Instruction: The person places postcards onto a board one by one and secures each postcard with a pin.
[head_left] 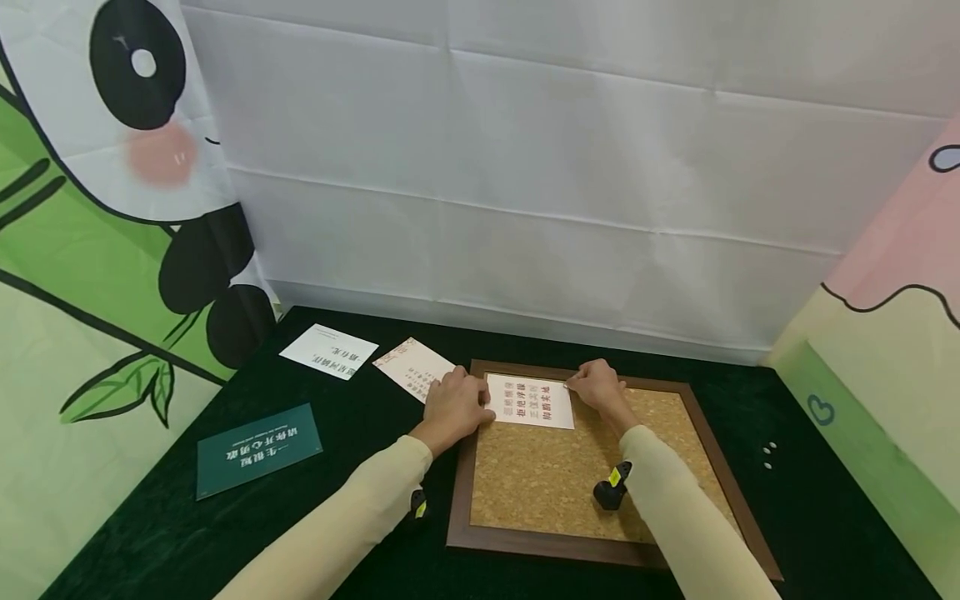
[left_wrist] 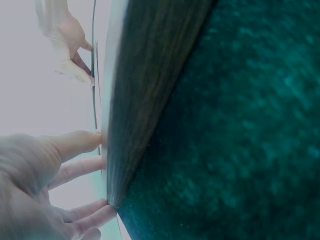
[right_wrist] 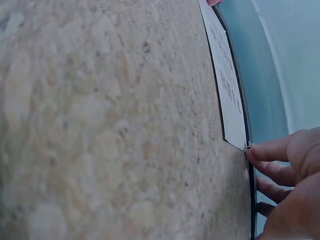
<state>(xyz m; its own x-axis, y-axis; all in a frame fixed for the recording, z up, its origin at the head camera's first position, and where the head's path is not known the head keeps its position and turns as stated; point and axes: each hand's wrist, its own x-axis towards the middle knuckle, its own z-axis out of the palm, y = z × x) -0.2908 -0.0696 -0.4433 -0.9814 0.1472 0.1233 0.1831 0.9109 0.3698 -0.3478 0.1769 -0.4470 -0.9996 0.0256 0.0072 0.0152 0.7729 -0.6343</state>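
A white card with red characters (head_left: 531, 408) lies along the far edge of a brown-framed corkboard (head_left: 540, 475). My left hand (head_left: 452, 406) rests over the left side of the frame. Its thumb and fingers reach out nearly straight, the fingertips right at the card's near-left edge; in the left wrist view they touch the wooden frame (left_wrist: 145, 75). At the card's other far corner, my right hand (head_left: 600, 392) pinches a small pale thumbtack (right_wrist: 248, 147) between thumb and forefinger. The fingertips partly hide the tack.
Left of the board lie a pinkish floral card (head_left: 408, 365), a white card (head_left: 326, 348) and a dark green card (head_left: 258, 448) on the green cloth. Several small pale tacks (head_left: 767, 451) lie to the right. A white curtain (head_left: 525, 250) hangs behind the table.
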